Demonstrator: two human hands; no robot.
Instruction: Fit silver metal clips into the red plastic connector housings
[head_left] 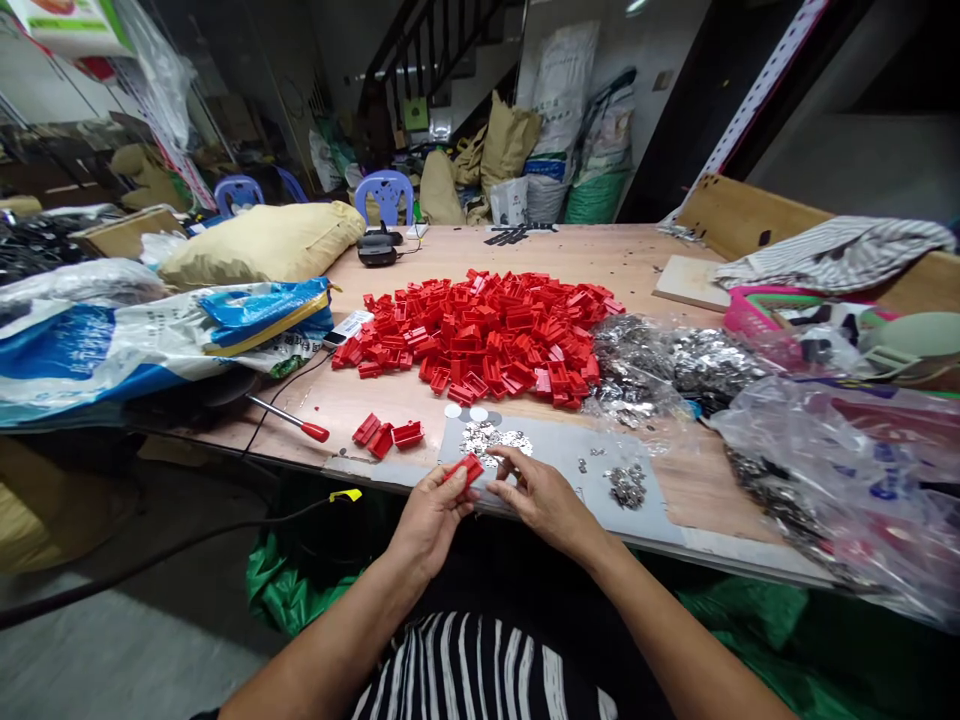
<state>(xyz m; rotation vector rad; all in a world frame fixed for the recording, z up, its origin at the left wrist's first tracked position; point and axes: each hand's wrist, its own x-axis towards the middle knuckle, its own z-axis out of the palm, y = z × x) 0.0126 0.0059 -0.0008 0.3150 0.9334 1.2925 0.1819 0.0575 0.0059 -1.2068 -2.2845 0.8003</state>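
Observation:
A small red plastic housing (466, 468) is pinched between the thumb and fingers of my left hand (433, 510), just above the table's front edge. Close beside it on the right, my right hand (544, 500) has its thumb and index finger curved and apart, with no part visible between them. Behind both hands, flat shiny metal pieces (495, 438) are spread on a grey mat (555, 455). A smaller heap of metal parts (627, 487) lies on the mat right of my right hand. Left of the mat rest a few loose red housings (381, 440).
A big pile of red housings (487, 335) covers the table's middle. Plastic bags of metal parts (637, 365) lie to its right. A red-tipped metal lever (313, 431) juts out at left, below blue-white sacks (112, 345). A pink basket (757, 318) stands far right.

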